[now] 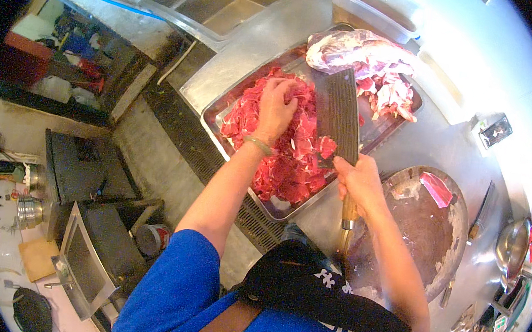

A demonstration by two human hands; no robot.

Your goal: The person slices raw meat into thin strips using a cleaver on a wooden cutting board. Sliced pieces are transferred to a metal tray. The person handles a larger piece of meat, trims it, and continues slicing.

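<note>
My left hand (275,109), with a bangle at its wrist, rests with bent fingers on a heap of sliced raw red meat (288,182) in a metal tray (209,112). Whether its fingers grip any slices cannot be told. My right hand (360,182) is closed on the wooden handle of a cleaver (341,106). The broad blade lies over the tray beside the heap, with a small meat piece at its lower left edge. A large uncut piece of meat (353,54) and pale trimmings (392,96) are at the tray's far right. One red meat piece (436,189) sits on the round chopping block (413,238).
A metal sink (232,14) and a plastic tub (372,13) stand beyond the tray. Right of the block are another knife (481,213), a metal bowl (512,247) and a small-handled tool (447,294). A floor grate (191,144) runs left of the counter.
</note>
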